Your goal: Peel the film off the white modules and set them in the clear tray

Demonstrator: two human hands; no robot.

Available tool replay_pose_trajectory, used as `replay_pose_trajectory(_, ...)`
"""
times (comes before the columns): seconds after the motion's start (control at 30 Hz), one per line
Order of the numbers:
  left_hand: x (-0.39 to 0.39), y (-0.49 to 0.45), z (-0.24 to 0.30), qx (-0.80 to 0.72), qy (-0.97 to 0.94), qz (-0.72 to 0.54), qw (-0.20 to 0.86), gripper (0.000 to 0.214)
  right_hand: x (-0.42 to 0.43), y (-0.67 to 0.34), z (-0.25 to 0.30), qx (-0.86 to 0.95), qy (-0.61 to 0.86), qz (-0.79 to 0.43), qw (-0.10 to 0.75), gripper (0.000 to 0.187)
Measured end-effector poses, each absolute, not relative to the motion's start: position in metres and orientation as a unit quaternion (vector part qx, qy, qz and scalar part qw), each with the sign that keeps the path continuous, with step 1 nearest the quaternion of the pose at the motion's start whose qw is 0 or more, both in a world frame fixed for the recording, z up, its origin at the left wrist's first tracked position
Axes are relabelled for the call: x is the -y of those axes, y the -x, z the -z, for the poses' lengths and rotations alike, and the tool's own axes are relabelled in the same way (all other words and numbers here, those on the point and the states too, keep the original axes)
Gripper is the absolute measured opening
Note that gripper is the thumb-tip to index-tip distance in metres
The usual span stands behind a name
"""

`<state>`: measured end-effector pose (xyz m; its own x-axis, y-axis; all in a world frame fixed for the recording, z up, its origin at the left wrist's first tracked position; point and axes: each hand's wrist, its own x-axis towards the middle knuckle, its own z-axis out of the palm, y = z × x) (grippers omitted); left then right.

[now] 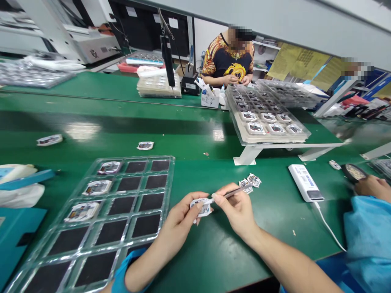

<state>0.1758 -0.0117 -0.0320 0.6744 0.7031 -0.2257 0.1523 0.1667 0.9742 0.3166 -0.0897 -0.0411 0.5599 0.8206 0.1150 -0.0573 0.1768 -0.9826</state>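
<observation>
**Tweezers meet small white piece, held mid-air**

My left hand (pixel 180 221) is closed, thumb and fingers pinching a small white-backed piece (pixel 200 207) up off the bench, which leaves its edge exposed. My right hand (pixel 236 211) grips slim tweezers (pixel 235 192) pen-style, tip at that edge. The piece sits between both hands. A clear plastic tray (pixel 136 158), a few cells filled, lies within easy reach of my left hand; loose pieces (pixel 250 182) sit just past the tweezers on the green bench (pixel 214 252).

Assembly workshop: green benches (pixel 189 130), component trays (pixel 131 158)
</observation>
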Motion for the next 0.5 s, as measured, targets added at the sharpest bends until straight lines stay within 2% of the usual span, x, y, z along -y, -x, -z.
replay_pose_trajectory(0.27,0.0116,-0.1784,0.0301,-0.365,-0.600,-0.207,0.681,0.035,0.0938,-0.3135,0.0380,0.419,0.543,-0.274,0.674,0.008)
replay_pose_trajectory(0.37,0.0110,-0.1777,0.0272,-0.377,-0.567,-0.177,0.711,0.034,0.0940,-0.3153,0.0371,0.443,0.546,-0.246,0.667,0.006)
replay_pose_trajectory(0.5,0.0107,-0.1759,0.0268,-0.368,-0.517,-0.167,0.755,0.038,0.0926,-0.3186,0.0372,0.418,0.529,-0.239,0.699,0.003)
